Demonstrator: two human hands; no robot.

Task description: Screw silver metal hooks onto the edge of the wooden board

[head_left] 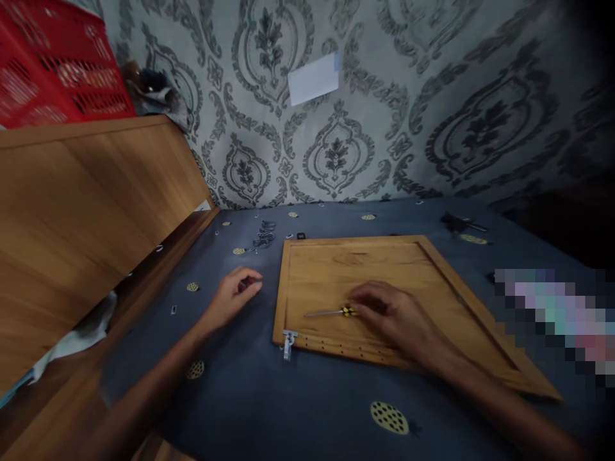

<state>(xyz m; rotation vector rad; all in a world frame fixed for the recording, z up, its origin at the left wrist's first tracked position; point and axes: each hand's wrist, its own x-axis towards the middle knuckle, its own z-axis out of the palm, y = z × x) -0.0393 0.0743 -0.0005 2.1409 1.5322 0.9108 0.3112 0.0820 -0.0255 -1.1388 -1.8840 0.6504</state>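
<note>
A wooden framed panel (336,269) lies flat on the blue cloth. My right hand (391,317) rests on it, fingers curled over the yellow-and-black handle of a screwdriver (331,312) whose metal shaft points left. My left hand (235,296) lies on the cloth left of the panel, fingers pinched on a small dark piece I cannot make out. A small metal bracket (288,342) sits at the panel's near left corner, beside a row of holes.
A pile of metal hardware (264,237) lies on the blue cloth (269,397) near the patterned wall. A wooden cabinet (86,205) stands at left with a red crate (52,64) on top. Dark tools (461,224) lie at the far right.
</note>
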